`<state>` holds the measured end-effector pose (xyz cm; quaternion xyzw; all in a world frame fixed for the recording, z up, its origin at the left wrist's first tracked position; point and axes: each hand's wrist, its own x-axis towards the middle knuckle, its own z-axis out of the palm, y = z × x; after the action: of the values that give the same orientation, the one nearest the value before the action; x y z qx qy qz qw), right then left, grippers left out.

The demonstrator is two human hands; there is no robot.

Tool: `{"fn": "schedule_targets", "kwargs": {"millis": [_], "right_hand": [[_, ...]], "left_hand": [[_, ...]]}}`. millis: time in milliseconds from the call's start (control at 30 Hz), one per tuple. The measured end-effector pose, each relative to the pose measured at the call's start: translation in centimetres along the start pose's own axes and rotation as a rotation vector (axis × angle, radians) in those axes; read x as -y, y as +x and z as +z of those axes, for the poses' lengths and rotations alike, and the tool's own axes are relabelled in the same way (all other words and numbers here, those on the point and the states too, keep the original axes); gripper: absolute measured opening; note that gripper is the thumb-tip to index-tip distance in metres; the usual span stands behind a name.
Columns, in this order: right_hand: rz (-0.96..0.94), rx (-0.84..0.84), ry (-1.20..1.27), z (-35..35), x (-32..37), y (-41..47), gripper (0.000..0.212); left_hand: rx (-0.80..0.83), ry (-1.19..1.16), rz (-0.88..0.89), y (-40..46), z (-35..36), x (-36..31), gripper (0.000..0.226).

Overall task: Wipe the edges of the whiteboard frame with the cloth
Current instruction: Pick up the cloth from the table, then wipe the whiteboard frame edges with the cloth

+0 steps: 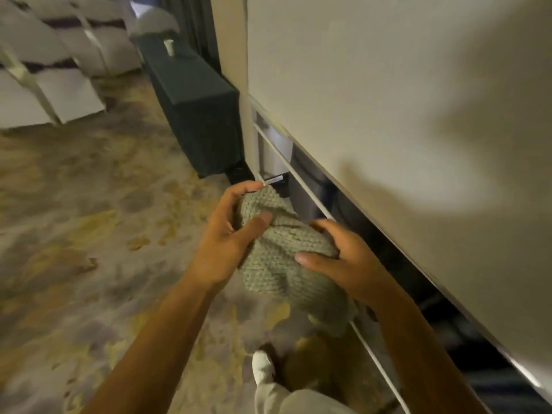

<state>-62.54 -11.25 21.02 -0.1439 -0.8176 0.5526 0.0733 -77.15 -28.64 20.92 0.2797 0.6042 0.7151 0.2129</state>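
Both hands hold the cloth (283,249), a grey-green knitted piece bunched between them, just in front of the whiteboard (388,85) and over its thin lower rail (286,165). The left hand (230,234) has its grip clamped on the cloth's far end, thumb pressed on top; the right hand (343,258) pinches the near side.

This looks like a regrip or fold, not a wiping stroke: the cloth seems to rest on or just over the rail, but contact is hard to tell. Next, 1 hand should press a folded pad onto the frame's bottom edge (328,174) and slide along it.

A dark draped counter (197,115) stands far left, covered chairs (59,70) beyond. The rail and the person's shoe (263,366) crowd the low reach.
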Motion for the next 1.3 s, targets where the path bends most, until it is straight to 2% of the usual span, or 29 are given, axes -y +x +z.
{"fn": "schedule_targets", "kwargs": {"millis": [133,267,367,433,500,533,600,667,733,800,900,1000,1067,1133,1200,1300], "right_hand": [[-0.239,-0.117,0.247,-0.1,3.3,9.9,0.067],[-0.378,-0.114,0.143,0.0,6.7,16.9,0.065],[-0.408,-0.089,0.052,0.5,9.2,22.9,0.069],[-0.408,-0.061,0.062,0.7,10.6,27.1,0.071],[-0.422,-0.028,0.095,0.5,11.6,29.5,0.072],[-0.432,-0.034,0.098,0.6,12.1,31.7,0.072],[-0.436,-0.027,0.113,1.1,12.8,35.4,0.072],[-0.423,-0.042,0.111,1.3,13.6,38.9,0.073],[-0.412,-0.143,0.053,1.3,14.5,42.0,0.072],[-0.414,-0.295,-0.034,1.5,15.2,45.0,0.07],[-0.329,-0.514,-0.094,2.4,15.3,48.6,0.066],[-0.29,-0.918,-0.121,3.3,15.4,52.2,0.08],[-0.376,-1.163,-0.023,3.7,15.7,55.0,0.074],[-0.419,-1.201,0.173,4.0,16.1,57.9,0.055],[-0.374,-1.145,0.328,3.6,16.2,60.8,0.048],[-0.347,-0.974,0.556,1.0,15.9,64.5,0.073]], "left_hand": [[-0.036,0.17,0.03,8.2,-5.0,-0.5,0.048],[-0.014,0.331,0.025,14.3,-7.9,-1.2,0.065],[0.019,0.43,-0.073,20.0,-10.8,-1.4,0.071],[0.03,0.5,-0.053,23.9,-13.3,-1.4,0.077],[0.086,0.424,0.051,26.3,-14.5,-1.6,0.073],[0.164,0.329,0.095,28.4,-15.6,-1.8,0.072],[0.338,0.135,0.082,32.0,-17.4,-1.8,0.074],[0.429,0.078,0.065,35.9,-19.1,-1.9,0.069],[0.424,0.071,0.045,39.7,-20.9,-2.7,0.055],[0.39,0.046,0.082,43.6,-22.9,-3.3,0.047],[0.433,-0.022,0.161,48.1,-23.8,-4.6,0.04],[0.45,-0.067,0.27,51.9,-23.5,-6.4,0.044],[0.48,-0.082,0.347,55.0,-22.7,-7.8,0.05],[0.483,-0.052,0.377,58.1,-21.4,-8.8,0.052],[0.482,-0.051,0.4,61.5,-19.9,-9.6,0.054],[0.515,-0.111,0.43,66.1,-18.3,-10.0,0.056]]}}
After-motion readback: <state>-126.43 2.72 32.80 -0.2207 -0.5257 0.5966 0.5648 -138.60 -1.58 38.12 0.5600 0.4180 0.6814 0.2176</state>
